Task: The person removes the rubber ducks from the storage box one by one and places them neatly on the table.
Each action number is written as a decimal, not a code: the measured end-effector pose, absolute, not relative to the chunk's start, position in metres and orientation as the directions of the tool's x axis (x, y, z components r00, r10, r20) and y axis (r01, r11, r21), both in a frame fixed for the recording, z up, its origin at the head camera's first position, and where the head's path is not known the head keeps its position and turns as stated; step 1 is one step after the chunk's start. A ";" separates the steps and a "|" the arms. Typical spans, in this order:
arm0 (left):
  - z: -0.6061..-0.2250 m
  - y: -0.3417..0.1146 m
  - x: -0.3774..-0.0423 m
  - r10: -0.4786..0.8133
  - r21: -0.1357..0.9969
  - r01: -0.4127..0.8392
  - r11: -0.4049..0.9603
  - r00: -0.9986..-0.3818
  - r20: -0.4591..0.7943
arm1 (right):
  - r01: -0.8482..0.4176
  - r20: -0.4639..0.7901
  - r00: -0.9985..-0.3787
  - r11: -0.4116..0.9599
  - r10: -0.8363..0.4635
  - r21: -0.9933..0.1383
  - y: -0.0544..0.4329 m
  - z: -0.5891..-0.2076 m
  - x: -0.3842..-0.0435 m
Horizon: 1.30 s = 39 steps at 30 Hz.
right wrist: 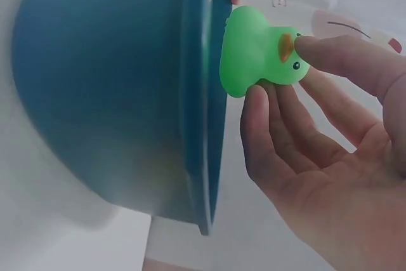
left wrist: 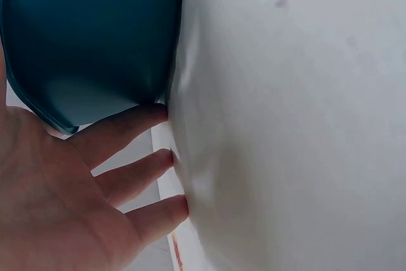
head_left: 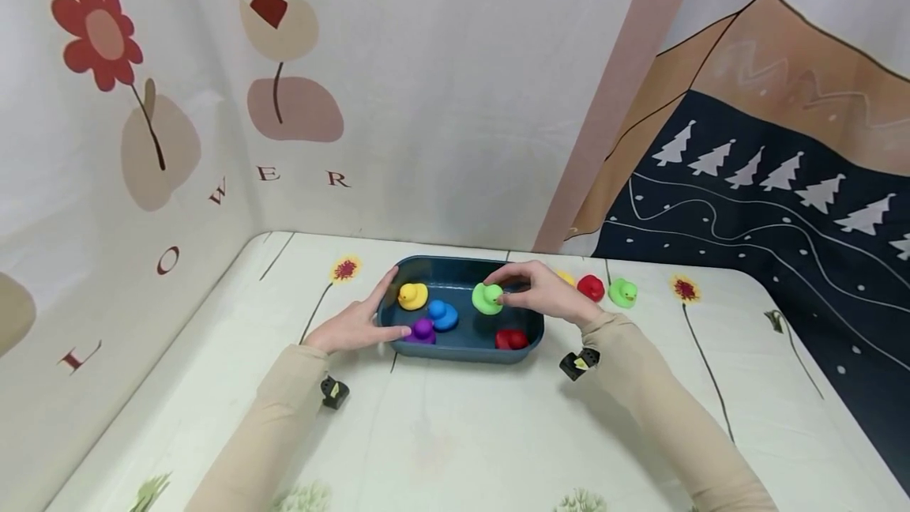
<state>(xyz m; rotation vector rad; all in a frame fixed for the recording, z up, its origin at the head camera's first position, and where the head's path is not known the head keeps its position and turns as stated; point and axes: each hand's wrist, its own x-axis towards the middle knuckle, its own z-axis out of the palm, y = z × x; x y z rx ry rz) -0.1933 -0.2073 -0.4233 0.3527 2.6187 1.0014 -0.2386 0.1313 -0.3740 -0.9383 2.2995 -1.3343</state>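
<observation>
In the head view a green rubber duck point(head_left: 486, 299) is held over a dark blue tray point(head_left: 455, 353). My right hand point(head_left: 546, 291) pinches the duck by its head; the right wrist view shows the duck point(right wrist: 246, 55) just above the tray's rim. My left hand point(head_left: 353, 327) rests against the tray's left end, thumb at the front rim. Its spread, fairly straight fingers point(left wrist: 136, 179) touch the white surface beside the tray. Inside lie a yellow duck point(head_left: 412, 296), a blue duck point(head_left: 444, 316), a purple duck point(head_left: 423, 330) and a red duck point(head_left: 511, 339).
Right of the tray, behind my right hand, sit another red duck point(head_left: 591, 288) and another green duck point(head_left: 622, 292). A yellow thing point(head_left: 565, 277) is mostly hidden there. A printed cloth point(head_left: 441, 101) rises behind the table point(head_left: 455, 433).
</observation>
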 end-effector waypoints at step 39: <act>-0.427 -0.207 -0.195 0.343 0.691 0.117 0.713 -0.918 -0.198 | -0.291 0.041 -0.865 0.434 -0.500 -0.853 0.213 -0.372 -0.214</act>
